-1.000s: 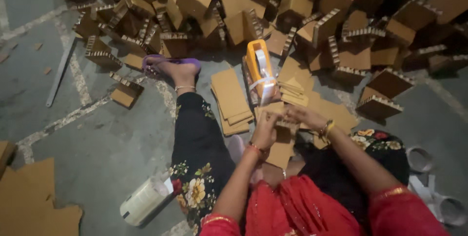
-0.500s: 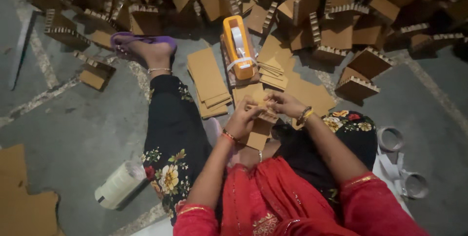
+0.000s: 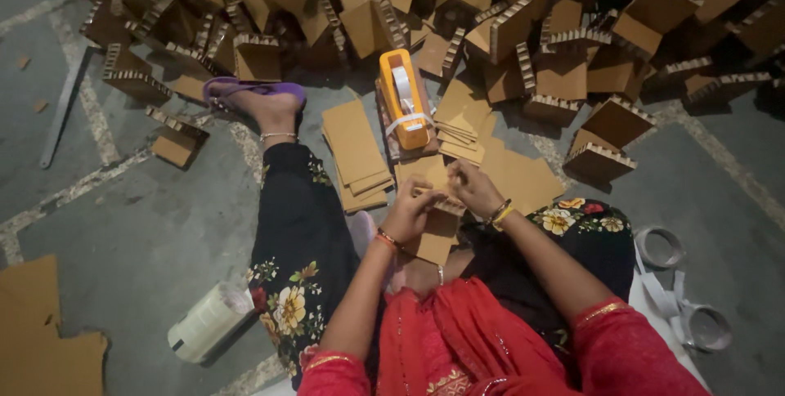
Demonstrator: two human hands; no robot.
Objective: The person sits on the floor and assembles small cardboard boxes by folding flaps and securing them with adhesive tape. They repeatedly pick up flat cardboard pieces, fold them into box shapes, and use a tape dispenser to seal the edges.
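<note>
I sit on the floor with my left leg stretched forward. My left hand point(image 3: 411, 210) and my right hand point(image 3: 472, 187) meet over my lap, both gripping a brown cardboard piece point(image 3: 436, 234) that hangs down between them. Just beyond the hands lies an orange tape dispenser point(image 3: 404, 98) on a low stack of flat cardboard sheets point(image 3: 354, 153). More flat sheets point(image 3: 460, 117) fan out to the right of the dispenser.
A big heap of folded cardboard boxes point(image 3: 507, 28) with corrugated edges fills the far side. A white plastic bottle point(image 3: 207, 323) lies by my left knee. Tape rolls point(image 3: 659, 246) sit on the floor at right. Loose cardboard point(image 3: 41, 331) lies at lower left.
The view has shifted slightly, with the box heap and dispenser now higher and more centred. My hands stay together on the cardboard piece in my lap.
</note>
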